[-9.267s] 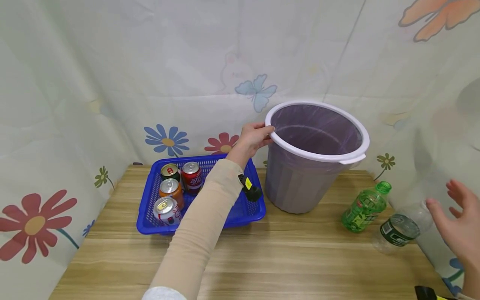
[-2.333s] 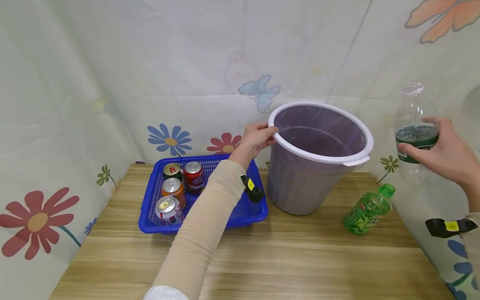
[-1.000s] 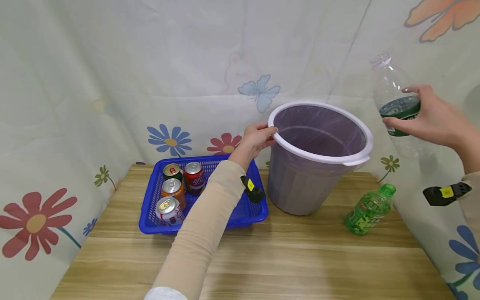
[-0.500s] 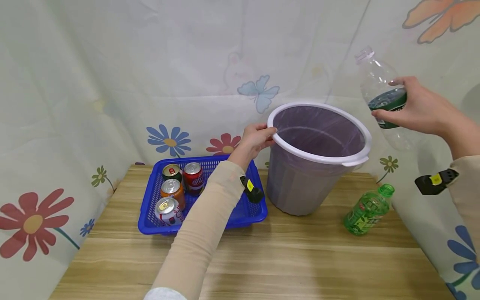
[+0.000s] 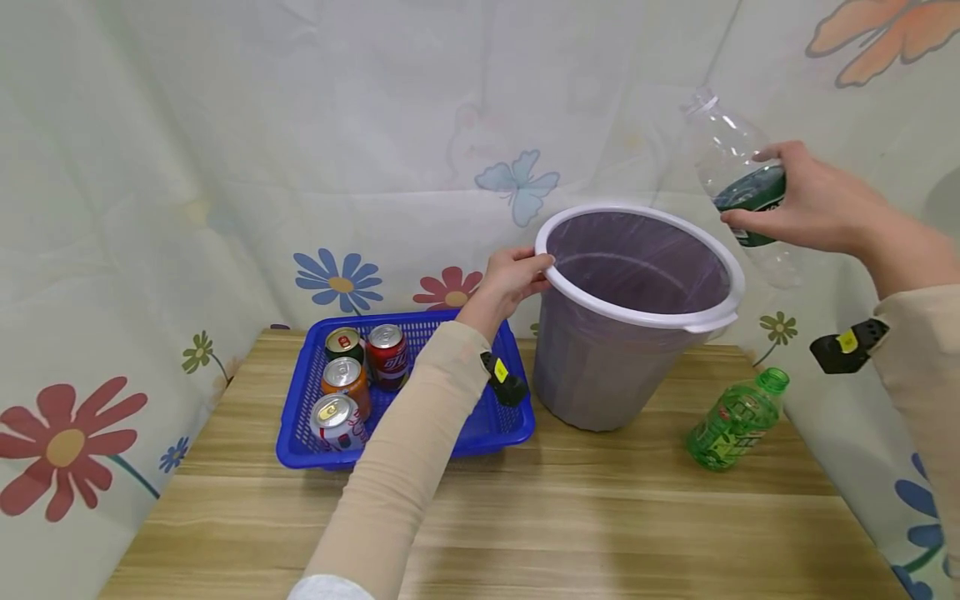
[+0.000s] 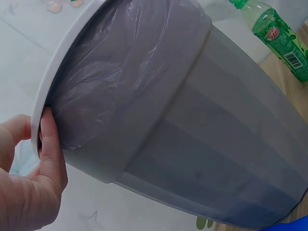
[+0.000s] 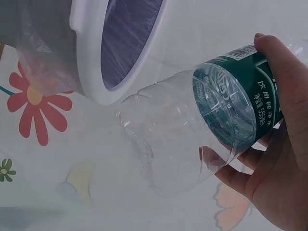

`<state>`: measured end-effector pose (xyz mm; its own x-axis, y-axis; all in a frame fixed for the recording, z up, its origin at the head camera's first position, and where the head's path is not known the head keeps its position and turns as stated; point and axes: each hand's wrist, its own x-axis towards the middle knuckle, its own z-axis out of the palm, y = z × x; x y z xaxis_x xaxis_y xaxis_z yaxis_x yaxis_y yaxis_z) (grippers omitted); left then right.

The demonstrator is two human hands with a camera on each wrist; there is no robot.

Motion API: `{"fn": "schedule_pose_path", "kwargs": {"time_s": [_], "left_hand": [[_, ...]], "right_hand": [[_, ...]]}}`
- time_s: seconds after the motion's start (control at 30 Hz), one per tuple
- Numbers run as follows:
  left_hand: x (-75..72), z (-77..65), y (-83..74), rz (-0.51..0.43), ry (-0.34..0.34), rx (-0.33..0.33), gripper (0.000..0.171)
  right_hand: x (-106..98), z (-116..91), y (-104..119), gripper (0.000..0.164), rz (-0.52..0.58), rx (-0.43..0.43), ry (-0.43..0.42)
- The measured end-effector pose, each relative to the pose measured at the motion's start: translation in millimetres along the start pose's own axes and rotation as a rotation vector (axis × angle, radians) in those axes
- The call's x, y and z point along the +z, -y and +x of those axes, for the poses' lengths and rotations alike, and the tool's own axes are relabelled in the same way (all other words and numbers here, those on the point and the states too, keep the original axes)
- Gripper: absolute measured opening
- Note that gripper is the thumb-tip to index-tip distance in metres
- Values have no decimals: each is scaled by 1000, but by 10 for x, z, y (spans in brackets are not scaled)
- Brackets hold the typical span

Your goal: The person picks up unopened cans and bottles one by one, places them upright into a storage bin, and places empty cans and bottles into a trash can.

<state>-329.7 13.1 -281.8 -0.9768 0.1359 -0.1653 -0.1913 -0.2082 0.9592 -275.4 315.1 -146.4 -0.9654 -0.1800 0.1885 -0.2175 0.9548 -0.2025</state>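
My left hand (image 5: pixel 513 279) pinches the white rim of a grey trash can (image 5: pixel 600 367) lined with a clear plastic bag; in the left wrist view the thumb is outside and the fingers tuck under the rim. My right hand (image 5: pixel 817 200) grips a clear plastic bottle (image 7: pixel 168 134) round its green label. The bottle is capless and tilted, its neck pointing up and left, held in the air beside and above the can's right rim. On the table below, a green plastic bottle (image 5: pixel 735 421) leans to the right of the can.
A blue plastic basket (image 5: pixel 300 454) left of the can holds several drink cans, such as a red can (image 5: pixel 387 358) and an orange can (image 5: pixel 347 385). My left forearm crosses over the basket. A flowered cloth (image 5: pixel 225 167) surrounds the wooden table (image 5: pixel 525 525).
My right hand took the clear bottle from the table's right side, lifted it, and moved it left and up towards the can while tilting it. The left hand keeps its hold on the rim.
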Motion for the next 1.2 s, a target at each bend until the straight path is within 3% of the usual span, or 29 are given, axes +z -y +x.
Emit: {"fn": "schedule_pose_path", "kwargs": {"time_s": [1.2], "left_hand": [[-12,6,-12,10,-1,2,43]], "right_hand": [[159,237,410,89,24,-72,42]]}}
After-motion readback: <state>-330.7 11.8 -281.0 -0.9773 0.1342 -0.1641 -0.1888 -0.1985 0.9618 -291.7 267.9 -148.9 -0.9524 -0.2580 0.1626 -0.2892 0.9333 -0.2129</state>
